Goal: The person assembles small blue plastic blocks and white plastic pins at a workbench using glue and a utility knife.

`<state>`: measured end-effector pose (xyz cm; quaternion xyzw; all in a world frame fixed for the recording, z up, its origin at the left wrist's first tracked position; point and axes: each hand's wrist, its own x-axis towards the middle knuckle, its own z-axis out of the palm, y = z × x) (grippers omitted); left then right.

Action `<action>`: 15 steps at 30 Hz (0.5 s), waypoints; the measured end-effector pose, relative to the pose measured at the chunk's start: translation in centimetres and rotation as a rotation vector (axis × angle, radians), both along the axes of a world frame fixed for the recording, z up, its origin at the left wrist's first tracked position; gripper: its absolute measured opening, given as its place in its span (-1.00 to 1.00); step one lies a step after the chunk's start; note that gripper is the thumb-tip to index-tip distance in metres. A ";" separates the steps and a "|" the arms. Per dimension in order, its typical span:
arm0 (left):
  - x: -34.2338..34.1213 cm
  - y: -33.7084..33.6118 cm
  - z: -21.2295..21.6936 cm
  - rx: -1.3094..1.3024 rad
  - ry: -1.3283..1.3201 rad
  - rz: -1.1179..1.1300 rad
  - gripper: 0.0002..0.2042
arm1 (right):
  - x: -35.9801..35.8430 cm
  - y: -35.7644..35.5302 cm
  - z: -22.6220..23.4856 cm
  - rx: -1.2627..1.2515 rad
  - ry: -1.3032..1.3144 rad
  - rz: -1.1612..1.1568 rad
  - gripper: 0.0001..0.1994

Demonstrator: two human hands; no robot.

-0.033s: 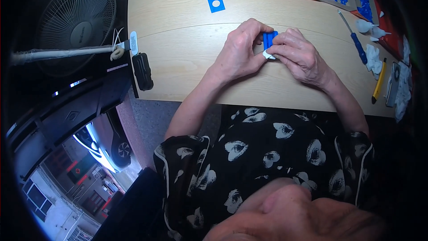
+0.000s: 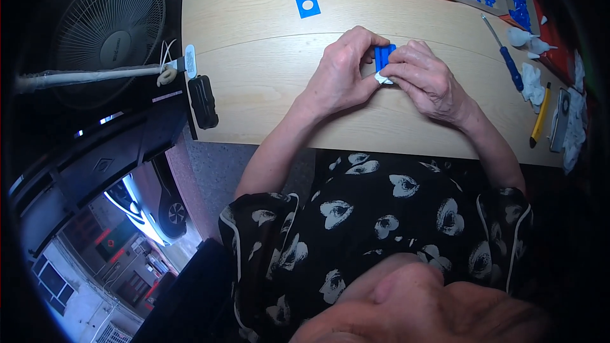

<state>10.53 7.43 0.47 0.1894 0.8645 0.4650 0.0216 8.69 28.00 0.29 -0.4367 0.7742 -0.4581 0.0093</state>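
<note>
1. At 1 o'clock from the centre of the view, above or upon the table (which of the two, you cannot tell), the small blue piece lies between your hands, with a white piece at its 6 o'clock end.
2. Left: the fingers of your left hand grasp the blue piece lengthwise, index finger towards 12 o'clock, thumb near 6.
3. Right: the fingers of your right hand bend over its 3 o'clock side, gripping it, tips beside the white piece.
4. Handling, as judged: light, stiff, probably plastic; smooth faces could let it slip or twist. The white piece may be softer; its material is unclear.
5. Hold: steady both ends with your left, keep the right's pressure low and even along the 3 o'clock edge, and avoid crushing the white piece.
</note>
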 end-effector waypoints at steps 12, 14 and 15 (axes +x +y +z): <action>-0.2 0.1 0.5 -0.004 -0.029 -0.030 -0.63 | -0.4 0.1 0.2 -0.120 -0.371 -0.055 -0.94; -0.2 0.1 0.5 -0.009 -0.039 -0.022 -0.63 | -0.5 -0.1 0.0 -0.084 -0.294 -0.047 -0.94; -0.1 0.1 0.4 0.014 -0.018 -0.017 -0.62 | -0.6 -0.3 0.1 -0.050 -0.219 -0.036 -0.94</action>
